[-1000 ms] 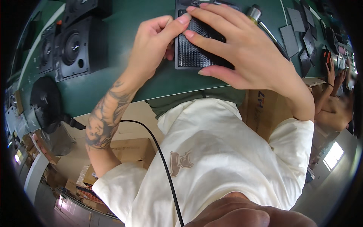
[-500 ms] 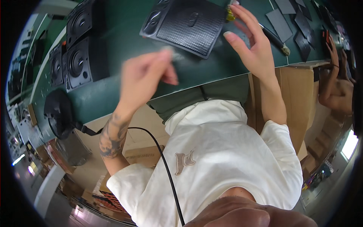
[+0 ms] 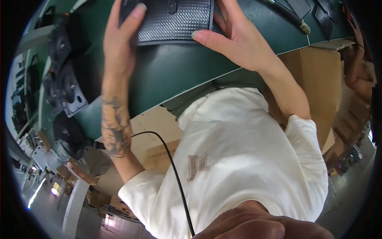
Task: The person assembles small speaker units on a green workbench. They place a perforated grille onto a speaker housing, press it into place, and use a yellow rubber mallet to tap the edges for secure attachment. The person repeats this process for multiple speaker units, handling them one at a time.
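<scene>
A black speaker cabinet with a glossy, textured face turned up is at the top edge of the view, over the green table. Its far end is cut off. My left hand grips its left side, with the thumb over the face. On the opposite side my right hand holds it by the near right corner, thumb on the textured face and the other fingers down along the side, partly hidden.
Several black speakers stand at the table's left edge, beside a black bag-like item. A dark-handled brush and flat dark pieces lie to the right. Below them is a cardboard box. Another person's arm shows far right.
My left hand has moved up onto the cabinet's left side, and my right hand has closed on its right. The small yellow item near my right fingers is out of sight. The view has shifted.
</scene>
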Available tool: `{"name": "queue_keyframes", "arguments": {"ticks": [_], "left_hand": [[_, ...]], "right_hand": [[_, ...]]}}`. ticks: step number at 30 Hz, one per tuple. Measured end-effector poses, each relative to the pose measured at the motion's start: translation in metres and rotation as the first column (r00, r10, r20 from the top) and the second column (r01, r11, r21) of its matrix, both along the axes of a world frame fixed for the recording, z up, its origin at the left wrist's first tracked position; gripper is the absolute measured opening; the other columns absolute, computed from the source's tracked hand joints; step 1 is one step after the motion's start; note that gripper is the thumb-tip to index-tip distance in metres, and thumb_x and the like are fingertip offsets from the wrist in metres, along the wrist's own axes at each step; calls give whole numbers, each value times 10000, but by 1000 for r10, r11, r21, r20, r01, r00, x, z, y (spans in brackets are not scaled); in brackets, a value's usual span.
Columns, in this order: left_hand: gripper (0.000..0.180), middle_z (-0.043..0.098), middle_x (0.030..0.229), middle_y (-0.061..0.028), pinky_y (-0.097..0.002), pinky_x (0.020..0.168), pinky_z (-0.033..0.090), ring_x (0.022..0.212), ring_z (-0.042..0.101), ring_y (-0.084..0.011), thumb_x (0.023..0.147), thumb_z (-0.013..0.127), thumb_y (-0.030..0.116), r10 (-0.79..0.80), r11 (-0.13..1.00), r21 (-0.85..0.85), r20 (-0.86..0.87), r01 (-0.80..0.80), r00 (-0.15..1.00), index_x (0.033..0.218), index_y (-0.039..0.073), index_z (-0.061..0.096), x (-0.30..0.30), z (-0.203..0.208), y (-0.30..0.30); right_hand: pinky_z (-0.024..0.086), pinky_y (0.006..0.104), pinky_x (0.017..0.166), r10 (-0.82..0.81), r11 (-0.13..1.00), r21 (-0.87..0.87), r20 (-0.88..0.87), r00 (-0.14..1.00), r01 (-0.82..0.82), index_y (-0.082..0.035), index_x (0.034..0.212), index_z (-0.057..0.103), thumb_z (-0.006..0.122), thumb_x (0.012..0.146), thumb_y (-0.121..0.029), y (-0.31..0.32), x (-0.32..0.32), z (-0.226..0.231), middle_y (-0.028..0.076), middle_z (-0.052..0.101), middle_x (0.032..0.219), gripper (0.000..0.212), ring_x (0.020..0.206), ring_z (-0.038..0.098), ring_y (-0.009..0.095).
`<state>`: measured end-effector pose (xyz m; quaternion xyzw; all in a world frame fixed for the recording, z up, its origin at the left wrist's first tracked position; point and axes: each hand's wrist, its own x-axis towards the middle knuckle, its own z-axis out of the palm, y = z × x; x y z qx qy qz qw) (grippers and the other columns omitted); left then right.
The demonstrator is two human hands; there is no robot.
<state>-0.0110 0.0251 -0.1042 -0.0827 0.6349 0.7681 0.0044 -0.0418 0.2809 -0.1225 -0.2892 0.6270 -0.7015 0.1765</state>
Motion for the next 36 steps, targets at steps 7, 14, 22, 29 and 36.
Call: {"name": "queue_keyframes", "arguments": {"ticks": [7,14,22,29,36], "left_hand": [[1070,211,1674,-170,-413,1221,274,1487,324,-286,869,811,172,-44,962,-272,-297,-40,954,1654,57,93,20,3,-1],[1393,30,1713,-206,-455,1224,264,1552,167,-330,708,966,274,-156,655,-673,-565,-343,810,1643,58,-44,26,-17,3],[1270,45,1689,-262,-481,1228,240,1567,131,-407,773,919,283,-141,811,-516,-628,-275,765,1659,118,24,19,-17,28],[964,228,1675,-206,-403,1250,102,1562,193,-278,903,783,145,161,822,-386,-547,-419,821,1639,27,172,13,11,58],[732,322,1632,-157,-386,1170,353,1459,396,-275,899,824,303,38,667,-618,-531,-417,847,1514,90,490,14,13,46]], "right_hand": [[176,396,1272,73,988,148,-243,967,-38,16,1631,-61,773,883,-55,5,-11,26,240,14,1703,1123,1587,113,322],[196,402,1265,75,979,202,-357,931,-1,-15,1646,-13,750,870,9,12,-24,35,234,72,1703,1089,1587,141,309],[311,322,1171,-316,926,-188,92,944,328,46,1578,283,635,1018,-71,-34,-18,29,156,423,1509,672,1383,414,204],[311,322,1178,-211,916,-316,144,967,247,53,1583,276,661,985,-13,-33,-19,21,166,402,1538,714,1409,411,211],[301,337,1192,-326,931,-220,-143,934,291,47,1518,418,745,943,-77,-27,-29,4,200,370,1589,674,1456,384,237]]}}
